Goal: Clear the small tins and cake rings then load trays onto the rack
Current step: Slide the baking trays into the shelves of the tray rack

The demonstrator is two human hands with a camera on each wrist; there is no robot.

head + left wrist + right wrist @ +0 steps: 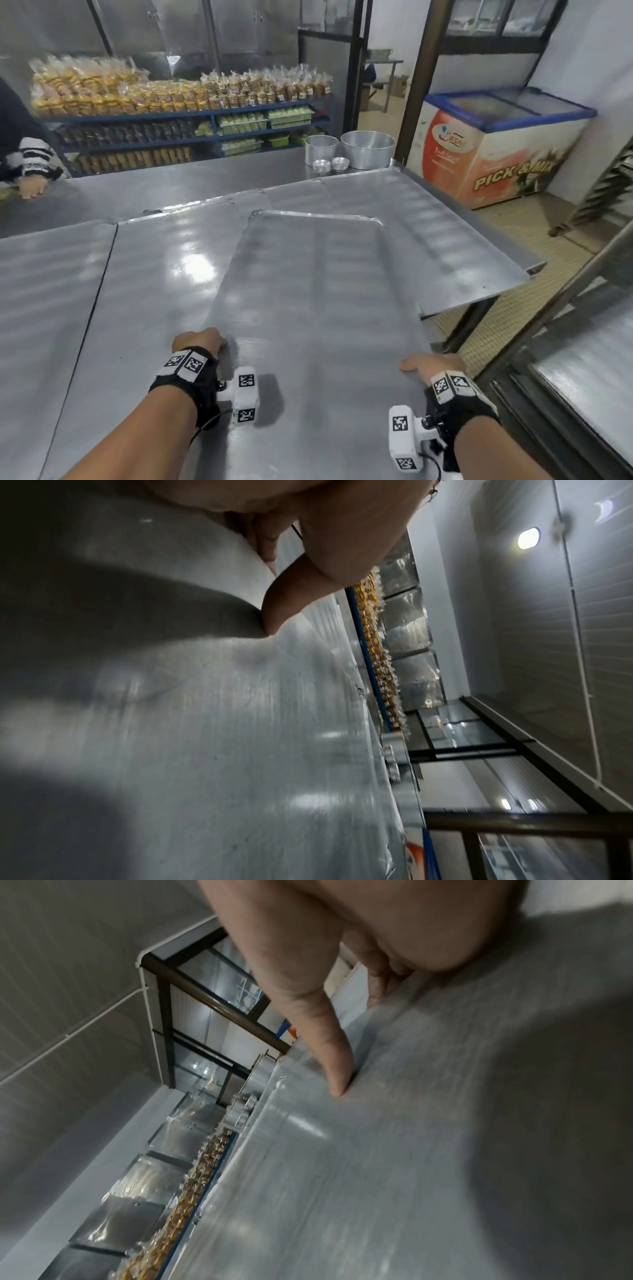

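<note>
A large flat metal tray [318, 291] lies lengthwise in front of me over the steel table [51, 308]. My left hand [202, 341] grips its near left edge and my right hand [430, 363] grips its near right edge. In each wrist view a thumb [284, 601] [329, 1047] presses on the tray's top while the fingers curl under the rim. Two more trays [411, 222] [171, 260] lie flat beneath and beside it. At the table's far end stand two round cake rings [321, 149] [368, 149] and two stacks of small tins [322, 166] [340, 163].
A metal rack [561, 308] stands close on my right, with a tray [596, 370] on one level. A chest freezer [496, 147] is beyond the table's right corner. Another person's hand [30, 188] rests on the far left. Shelves of packed goods [171, 102] line the back.
</note>
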